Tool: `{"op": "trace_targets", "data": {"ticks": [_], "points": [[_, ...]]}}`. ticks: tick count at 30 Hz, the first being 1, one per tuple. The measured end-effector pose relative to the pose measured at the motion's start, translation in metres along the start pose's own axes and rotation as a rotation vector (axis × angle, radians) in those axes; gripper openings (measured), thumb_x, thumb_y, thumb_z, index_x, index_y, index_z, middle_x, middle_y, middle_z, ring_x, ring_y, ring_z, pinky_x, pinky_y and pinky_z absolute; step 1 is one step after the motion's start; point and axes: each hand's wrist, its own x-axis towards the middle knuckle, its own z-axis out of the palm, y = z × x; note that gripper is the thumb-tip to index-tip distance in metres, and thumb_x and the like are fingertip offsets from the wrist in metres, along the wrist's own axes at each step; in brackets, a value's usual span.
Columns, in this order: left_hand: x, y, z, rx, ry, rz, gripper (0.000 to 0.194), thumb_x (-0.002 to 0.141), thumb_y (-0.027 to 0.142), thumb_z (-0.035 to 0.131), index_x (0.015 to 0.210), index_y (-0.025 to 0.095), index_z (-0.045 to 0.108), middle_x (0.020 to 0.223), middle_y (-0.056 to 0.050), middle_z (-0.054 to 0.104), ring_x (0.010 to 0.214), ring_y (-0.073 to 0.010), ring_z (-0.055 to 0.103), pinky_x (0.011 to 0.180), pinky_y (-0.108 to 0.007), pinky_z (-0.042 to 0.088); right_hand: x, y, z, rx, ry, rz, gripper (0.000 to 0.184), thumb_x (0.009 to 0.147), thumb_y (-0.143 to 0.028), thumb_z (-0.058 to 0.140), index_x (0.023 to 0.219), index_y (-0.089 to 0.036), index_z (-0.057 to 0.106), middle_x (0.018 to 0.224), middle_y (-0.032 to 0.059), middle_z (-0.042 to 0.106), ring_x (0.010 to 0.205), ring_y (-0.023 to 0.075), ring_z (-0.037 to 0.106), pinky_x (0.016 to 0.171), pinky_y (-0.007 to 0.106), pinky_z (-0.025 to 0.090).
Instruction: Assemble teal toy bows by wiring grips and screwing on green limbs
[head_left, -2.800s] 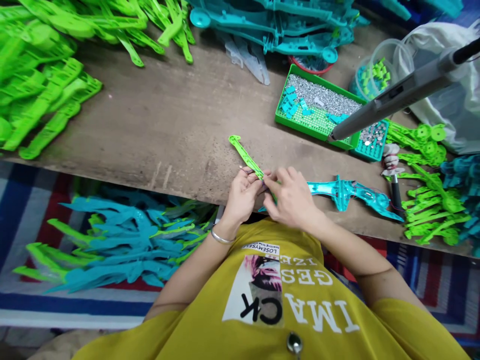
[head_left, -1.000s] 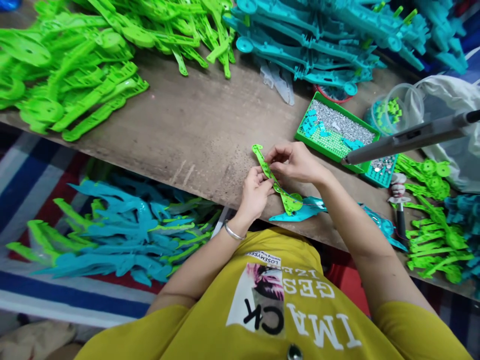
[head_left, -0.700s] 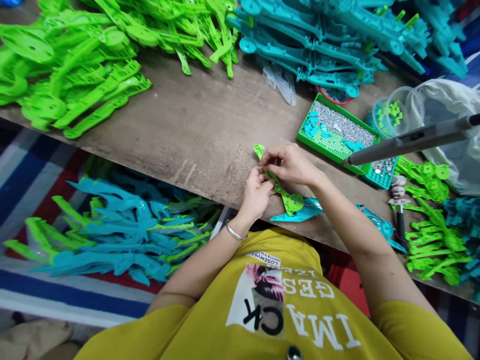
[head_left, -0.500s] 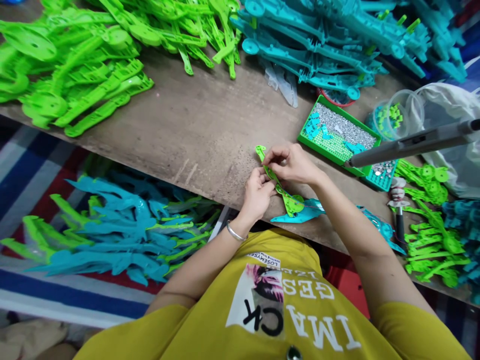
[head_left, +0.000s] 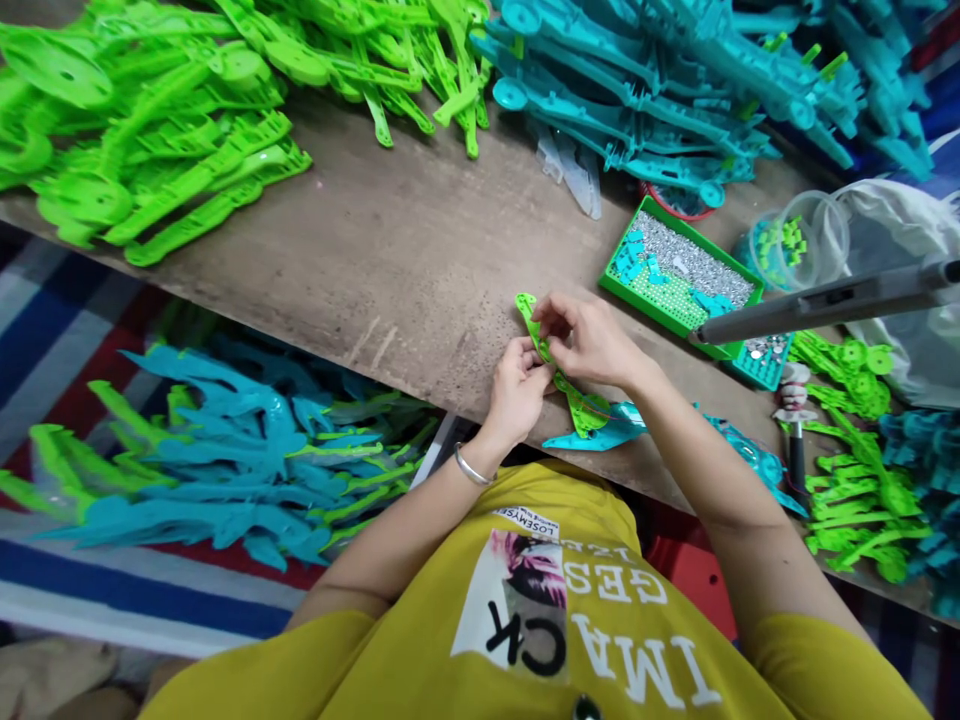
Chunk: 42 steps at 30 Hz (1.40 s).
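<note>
A long lime-green plastic part (head_left: 584, 412) with a round wide end slants between my hands at the table's front edge. My left hand (head_left: 517, 392) is closed on its middle, thumb and fingers pinching it. My right hand (head_left: 590, 338) bends over the upper half, fingers curled together against it; whatever small thing they pinch is hidden. A thin reddish wire shows at the wide end. Under that end lies a flat turquoise plastic piece (head_left: 616, 428). Further right, partly behind my right forearm, another turquoise part (head_left: 759, 462) rests on the table.
A green tray (head_left: 679, 322) holds silvery screws and small turquoise pieces. A grey power screwdriver (head_left: 825, 303) juts in from the right. A black-handled tool (head_left: 796, 455) stands near green parts. Green parts (head_left: 202, 150) and turquoise parts (head_left: 637, 90) are heaped at the back; more turquoise shells (head_left: 247, 460) lie below left.
My right hand has shifted slightly right, and its fingertips have lifted a little along the green part. My left hand keeps its hold. The view has moved slightly.
</note>
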Motion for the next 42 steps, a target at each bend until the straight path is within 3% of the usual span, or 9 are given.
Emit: {"op": "trace_targets", "data": {"ticks": [9,16,26,34,38,42], "points": [[0.0,-0.001,0.0,0.004,0.009,0.01,0.036,0.073,0.019,0.07,0.105,0.02,0.054,0.098,-0.002,0.074,0.085,-0.0138,0.071,0.072,-0.022,0.057,-0.001,-0.004,0.011,-0.268,0.067,-0.009,0.032,0.082,-0.005,0.047,0.11,-0.014,0.06,0.088,0.0066,0.074,0.076,0.0163,0.064,0.071,0.025,0.041],[0.0,-0.002,-0.001,-0.002,0.005,0.008,0.037,0.073,0.02,0.07,0.107,0.02,0.054,0.099,-0.002,0.073,0.084,-0.0136,0.07,0.069,-0.022,0.056,-0.005,-0.008,0.011,-0.293,0.024,0.025,0.027,0.088,-0.01,0.051,0.111,-0.014,0.061,0.096,0.0094,0.076,0.082,0.017,0.07,0.072,0.024,0.044],[0.0,-0.004,-0.002,0.024,-0.013,0.061,0.033,0.073,0.02,0.07,0.102,0.02,0.055,0.087,0.002,0.067,0.075,-0.011,0.065,0.066,-0.021,0.053,0.002,-0.009,0.006,-0.286,0.028,0.07,0.042,0.082,-0.005,0.056,0.123,-0.013,0.06,0.09,0.0044,0.078,0.078,0.0154,0.07,0.073,0.024,0.044],[-0.001,-0.002,-0.002,0.023,0.004,0.05,0.035,0.071,0.016,0.067,0.104,0.02,0.056,0.091,0.001,0.07,0.075,-0.0106,0.065,0.068,-0.021,0.053,-0.019,-0.011,0.013,-0.387,-0.025,0.096,0.039,0.093,-0.011,0.048,0.132,-0.015,0.055,0.101,0.0106,0.079,0.086,0.0202,0.073,0.074,0.027,0.047],[-0.002,-0.002,-0.002,0.056,0.018,0.089,0.031,0.072,0.013,0.065,0.1,0.02,0.057,0.09,0.0,0.071,0.08,-0.0116,0.068,0.071,-0.021,0.053,-0.033,-0.019,0.024,-0.479,-0.047,0.049,0.032,0.097,-0.011,0.041,0.124,-0.015,0.057,0.098,0.0111,0.077,0.082,0.0196,0.07,0.071,0.027,0.046],[-0.002,-0.003,-0.003,0.104,0.033,0.143,0.026,0.074,0.016,0.069,0.096,0.021,0.056,0.088,0.001,0.07,0.085,-0.0126,0.069,0.076,-0.022,0.054,-0.035,-0.022,0.028,-0.487,-0.071,0.047,0.028,0.099,-0.009,0.037,0.11,-0.015,0.062,0.1,0.0145,0.076,0.089,0.0209,0.069,0.077,0.03,0.05]]}}
